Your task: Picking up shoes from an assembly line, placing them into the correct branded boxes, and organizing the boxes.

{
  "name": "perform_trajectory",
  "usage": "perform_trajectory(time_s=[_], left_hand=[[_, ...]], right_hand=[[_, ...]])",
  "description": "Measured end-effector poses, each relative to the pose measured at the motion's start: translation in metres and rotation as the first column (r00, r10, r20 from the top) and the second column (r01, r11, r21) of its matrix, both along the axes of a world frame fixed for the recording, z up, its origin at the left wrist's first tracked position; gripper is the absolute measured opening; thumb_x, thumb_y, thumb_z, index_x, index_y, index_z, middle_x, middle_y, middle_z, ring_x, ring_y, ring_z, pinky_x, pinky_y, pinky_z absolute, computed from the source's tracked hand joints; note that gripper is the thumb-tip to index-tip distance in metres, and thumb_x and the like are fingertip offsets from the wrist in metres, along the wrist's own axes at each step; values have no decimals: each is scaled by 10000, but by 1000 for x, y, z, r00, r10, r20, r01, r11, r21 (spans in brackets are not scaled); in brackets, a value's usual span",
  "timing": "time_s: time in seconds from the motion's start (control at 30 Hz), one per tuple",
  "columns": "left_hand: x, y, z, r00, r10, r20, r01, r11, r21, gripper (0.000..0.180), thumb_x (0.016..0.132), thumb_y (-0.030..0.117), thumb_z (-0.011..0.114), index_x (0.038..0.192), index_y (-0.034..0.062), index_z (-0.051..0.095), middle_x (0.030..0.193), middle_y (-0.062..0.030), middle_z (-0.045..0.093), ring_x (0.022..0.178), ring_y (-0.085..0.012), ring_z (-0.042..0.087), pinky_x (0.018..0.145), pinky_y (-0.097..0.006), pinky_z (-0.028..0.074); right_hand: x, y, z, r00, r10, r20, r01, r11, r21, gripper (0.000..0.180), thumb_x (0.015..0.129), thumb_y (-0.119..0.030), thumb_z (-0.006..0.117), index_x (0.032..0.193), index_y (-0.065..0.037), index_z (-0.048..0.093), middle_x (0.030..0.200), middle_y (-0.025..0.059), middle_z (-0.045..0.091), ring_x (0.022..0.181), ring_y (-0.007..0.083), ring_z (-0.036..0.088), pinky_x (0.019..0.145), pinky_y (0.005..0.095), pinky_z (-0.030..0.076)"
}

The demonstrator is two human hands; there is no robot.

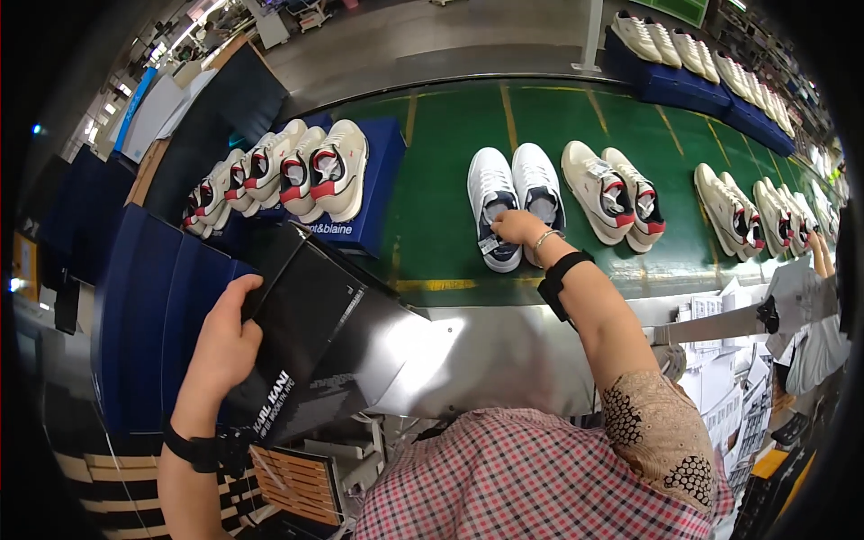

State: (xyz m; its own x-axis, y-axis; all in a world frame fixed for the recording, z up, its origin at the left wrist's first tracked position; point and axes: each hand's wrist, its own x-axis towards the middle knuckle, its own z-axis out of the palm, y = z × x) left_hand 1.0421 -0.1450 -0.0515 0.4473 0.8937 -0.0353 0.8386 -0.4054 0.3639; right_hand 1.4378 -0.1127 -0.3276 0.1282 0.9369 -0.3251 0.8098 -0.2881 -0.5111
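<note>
A pair of white sneakers with dark blue linings stands on the green conveyor belt [432,216]. My right hand [522,229] reaches to the heel end of the left white sneaker [493,202], its fingers closed at the collar. A small printed tag [488,245] hangs by that collar, close to my fingertips. The right white sneaker [538,184] stands alongside, partly behind my wrist. On the left, my left hand [232,331] grips the edge of a black shoebox [315,315], its thumb along the edge and its other fingers partly hidden. The box sits tilted over the metal ledge.
Cream sneakers with red heels [337,171] sit on blue shoeboxes [382,180] at left. Another cream pair [598,193] stands right of the white one, with several more farther right. Blue boxes [180,315] stack beside my left arm. A metal ledge [504,351] borders the belt.
</note>
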Motion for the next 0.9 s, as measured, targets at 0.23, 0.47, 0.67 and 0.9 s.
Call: perform_trajectory(time_s=[0.23, 0.47, 0.67, 0.9], left_hand=[[9, 17, -13, 956, -63, 288, 93, 992, -91, 472, 692, -77, 416, 1144, 19, 513, 1110, -128, 540, 1035, -228, 528, 903, -285, 396], [19, 11, -13, 931, -247, 268, 272, 960, -59, 423, 801, 155, 593, 1190, 27, 488, 1360, -147, 330, 1272, -254, 322, 1035, -341, 271], [24, 3, -10, 927, -253, 275, 298, 945, -133, 515, 816, 370, 608, 1202, 45, 506, 1395, -161, 283, 1292, -291, 279, 1052, -400, 234], [35, -1, -23, 881, -232, 412, 298, 949, -105, 240, 699, 310, 720, 706, 74, 682, 1177, -68, 525, 1191, -264, 369, 988, -391, 234]], right_hand=[[-10, -14, 31, 989, 68, 128, -103, 951, 291, 145, 781, -141, 517, 826, -76, 639, 857, 164, 628, 851, 332, 592, 756, 420, 467], [-56, -46, 147, 915, 39, -402, 269, 682, 680, 178, 800, -58, 558, 970, -33, 604, 752, 102, 572, 721, 206, 573, 680, 285, 464], [-120, -80, 244, 624, 327, -709, 156, 838, 523, 185, 780, -47, 646, 954, -2, 602, 733, -30, 546, 670, 34, 495, 619, 183, 427], [-143, -73, 238, 704, 360, -613, -53, 887, 459, 200, 754, -74, 668, 933, -9, 606, 706, -10, 565, 657, 54, 519, 600, 213, 431]])
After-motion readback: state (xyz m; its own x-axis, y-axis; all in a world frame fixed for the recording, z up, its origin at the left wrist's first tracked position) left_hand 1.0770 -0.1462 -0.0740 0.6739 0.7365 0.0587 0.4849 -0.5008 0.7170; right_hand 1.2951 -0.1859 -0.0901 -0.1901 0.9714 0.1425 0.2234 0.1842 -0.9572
